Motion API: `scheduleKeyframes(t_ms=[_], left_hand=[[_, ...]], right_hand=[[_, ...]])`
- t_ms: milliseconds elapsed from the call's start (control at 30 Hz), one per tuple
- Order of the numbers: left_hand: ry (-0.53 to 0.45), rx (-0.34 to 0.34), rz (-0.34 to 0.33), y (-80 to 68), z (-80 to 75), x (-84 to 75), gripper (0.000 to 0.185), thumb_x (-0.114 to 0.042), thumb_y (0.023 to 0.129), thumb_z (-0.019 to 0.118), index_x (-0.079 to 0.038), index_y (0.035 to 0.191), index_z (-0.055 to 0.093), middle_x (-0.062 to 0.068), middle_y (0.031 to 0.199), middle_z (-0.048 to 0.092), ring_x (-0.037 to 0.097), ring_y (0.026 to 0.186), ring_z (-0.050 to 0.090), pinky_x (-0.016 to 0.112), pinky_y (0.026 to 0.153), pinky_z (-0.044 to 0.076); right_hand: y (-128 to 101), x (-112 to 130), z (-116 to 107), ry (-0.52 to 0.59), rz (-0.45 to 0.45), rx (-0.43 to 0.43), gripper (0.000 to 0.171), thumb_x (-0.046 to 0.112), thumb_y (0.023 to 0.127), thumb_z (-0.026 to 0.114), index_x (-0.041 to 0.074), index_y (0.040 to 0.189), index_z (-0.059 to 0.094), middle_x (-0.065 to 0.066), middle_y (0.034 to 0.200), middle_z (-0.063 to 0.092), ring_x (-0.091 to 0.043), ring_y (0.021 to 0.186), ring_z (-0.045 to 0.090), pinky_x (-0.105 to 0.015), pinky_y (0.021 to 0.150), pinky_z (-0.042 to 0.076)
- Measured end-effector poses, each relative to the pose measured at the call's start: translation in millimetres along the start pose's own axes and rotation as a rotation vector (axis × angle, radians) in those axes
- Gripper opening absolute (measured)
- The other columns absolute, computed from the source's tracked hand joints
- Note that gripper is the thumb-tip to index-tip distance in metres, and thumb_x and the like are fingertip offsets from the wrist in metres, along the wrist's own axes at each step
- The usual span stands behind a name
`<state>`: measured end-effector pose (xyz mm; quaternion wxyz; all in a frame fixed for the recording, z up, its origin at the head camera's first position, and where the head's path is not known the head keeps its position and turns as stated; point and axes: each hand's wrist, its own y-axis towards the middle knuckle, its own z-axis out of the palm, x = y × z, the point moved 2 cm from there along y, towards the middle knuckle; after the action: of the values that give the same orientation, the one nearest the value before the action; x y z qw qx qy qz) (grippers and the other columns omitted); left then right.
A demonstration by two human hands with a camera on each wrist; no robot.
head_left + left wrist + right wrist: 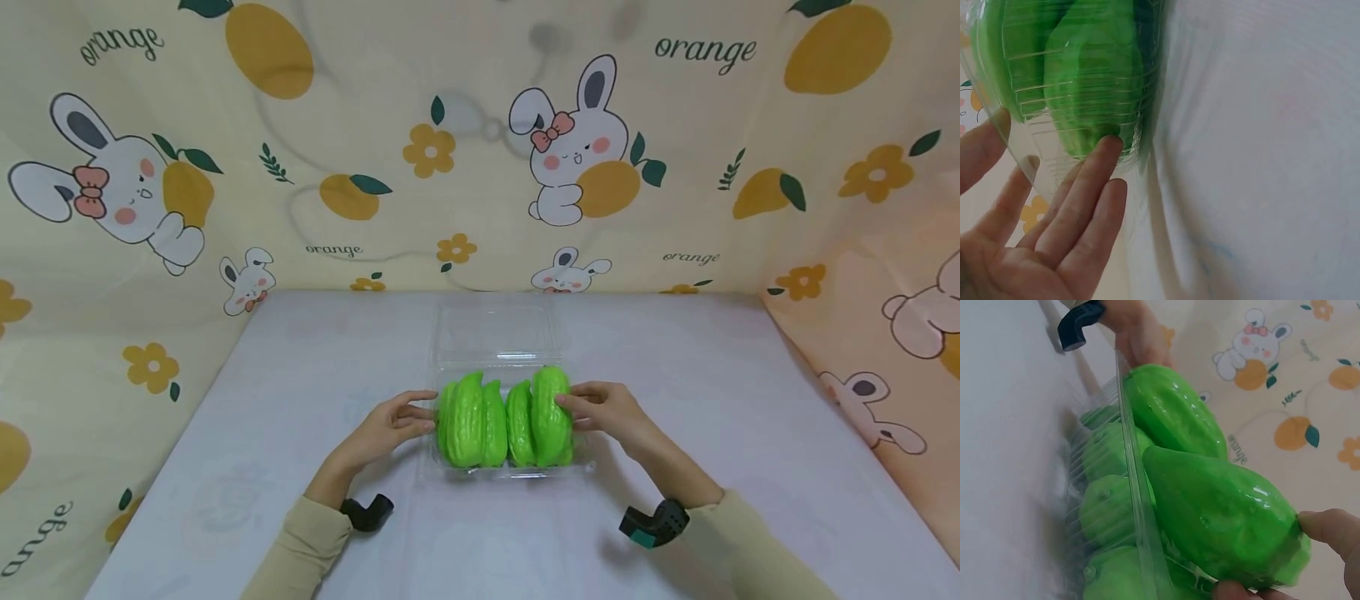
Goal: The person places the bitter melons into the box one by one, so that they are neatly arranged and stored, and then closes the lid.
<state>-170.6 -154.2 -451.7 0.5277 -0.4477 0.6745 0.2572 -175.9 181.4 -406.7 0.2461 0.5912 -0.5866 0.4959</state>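
The right hand [600, 410] pinches the glossy green ridged plastic gourd [551, 414] at the 3 o'clock end of the clear ribbed plastic clamshell tray [510, 473], keeping it upright. The left hand [393, 423], fingers straight, presses the tray's 9 o'clock wall, apparently bracing it on the white table [750, 400]; other green gourds [472, 421] fill the tray.

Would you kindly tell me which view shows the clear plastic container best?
The head view: the whole clear plastic container shows, lid open behind, green gourds inside. The left wrist view shows only a ribbed wall against the left hand; the right wrist view shows just one rim.
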Motion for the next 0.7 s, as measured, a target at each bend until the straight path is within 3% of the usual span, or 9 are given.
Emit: scheduleKeyframes(t_ms=[267, 467, 700], left_hand=[[-0.028, -0.003, -0.040, -0.3, 1.5, 2.3, 0.060, -0.029, 0.095, 0.061, -0.006, 0.145, 0.039, 0.027, 0.133, 0.057, 0.037, 0.122, 0.059, 0.043, 0.100, 0.052], [-0.028, -0.006, -0.034, -0.6, 1.7, 2.1, 0.059, -0.028, 0.095, 0.061, -0.006, 0.145, 0.039, 0.027, 0.133, 0.058, 0.038, 0.121, 0.060, 0.043, 0.100, 0.052], [-0.018, -0.014, -0.040, -0.2, 1.7, 2.1, 0.059, -0.029, 0.095, 0.062, -0.008, 0.145, 0.040, 0.027, 0.132, 0.058, 0.038, 0.121, 0.060, 0.043, 0.100, 0.052]], right_hand=[[7, 1, 4, -0.036, -0.007, -0.019, 0.052, 0.030, 0.093, 0.064, -0.011, 0.124, 0.056, -0.028, 0.118, 0.065, -0.019, 0.085, 0.072, -0.036, 0.081, 0.061], [8, 4, 9, -0.034, -0.035, -0.050, 0.047, 0.027, 0.091, 0.066, -0.012, 0.117, 0.059, -0.022, 0.105, 0.066, -0.010, 0.078, 0.065, -0.034, 0.072, 0.062], [8, 6, 13, -0.092, -0.053, -0.108, 0.046, 0.030, 0.090, 0.068, -0.008, 0.116, 0.061, -0.019, 0.094, 0.070, -0.008, 0.066, 0.062, -0.037, 0.063, 0.061]])
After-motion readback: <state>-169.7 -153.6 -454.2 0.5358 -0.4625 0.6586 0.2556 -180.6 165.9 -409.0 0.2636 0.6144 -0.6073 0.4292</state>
